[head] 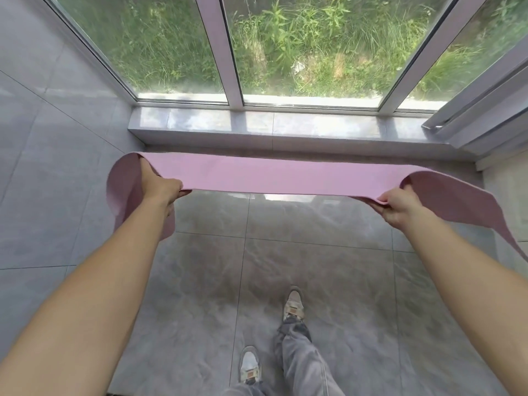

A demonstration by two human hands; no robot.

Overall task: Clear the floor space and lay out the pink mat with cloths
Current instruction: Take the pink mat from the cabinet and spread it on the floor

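A long pink mat (285, 175) hangs stretched in the air above the grey tiled floor, in front of the window sill. My left hand (164, 190) grips its near edge toward the left end. My right hand (395, 205) pinches the near edge toward the right end. Both ends of the mat droop down outside my hands, showing a darker underside. No cloths are in view.
A low grey stone sill (257, 130) runs under the large windows ahead. Grey tiled walls close in on the left (43, 138), and an open window frame (480, 110) juts in at the right. My feet in pale sneakers (293, 304) stand on the glossy floor tiles.
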